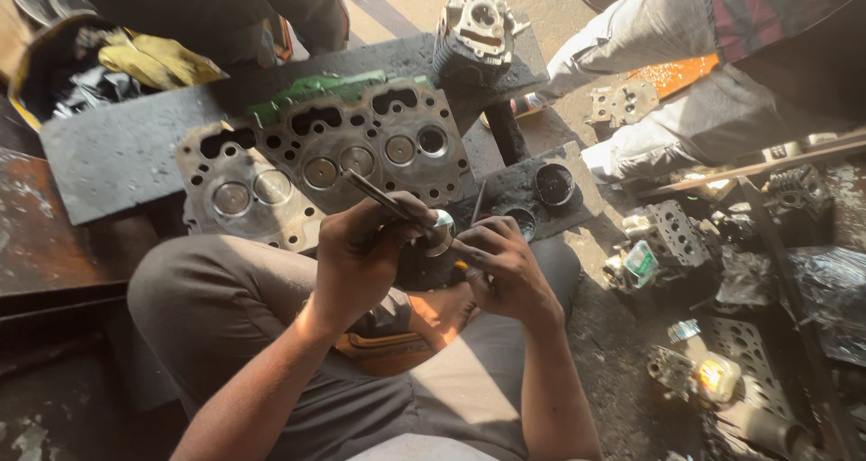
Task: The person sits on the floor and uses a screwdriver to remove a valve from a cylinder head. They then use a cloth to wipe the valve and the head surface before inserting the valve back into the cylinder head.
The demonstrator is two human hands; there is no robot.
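left hand (361,253) is wrapped round an engine valve (397,207); fingers clenched on the thin stem so it pokes up and away toward the cylinder head (343,154), with the shiny valve end sitting down near the lap; looks like that grip is there to keep the stem steady and angled; right hand (505,267) comes in from the other side, fingers pinched on a small tool with a yellowish bit (462,266), tip touching the valve's head end; can't really tell what the tool is, too small and half hidden; both hands are held just above the crossed legs, close to the body, probably for control; the cylinder head leans on a dark metal slab (117,145) right in front, face up so the valve seats show; two small round cups (553,183) sit on a lower plate to the right, within easy reach; another person's legs (649,73) are further off at top right, not touching any of it
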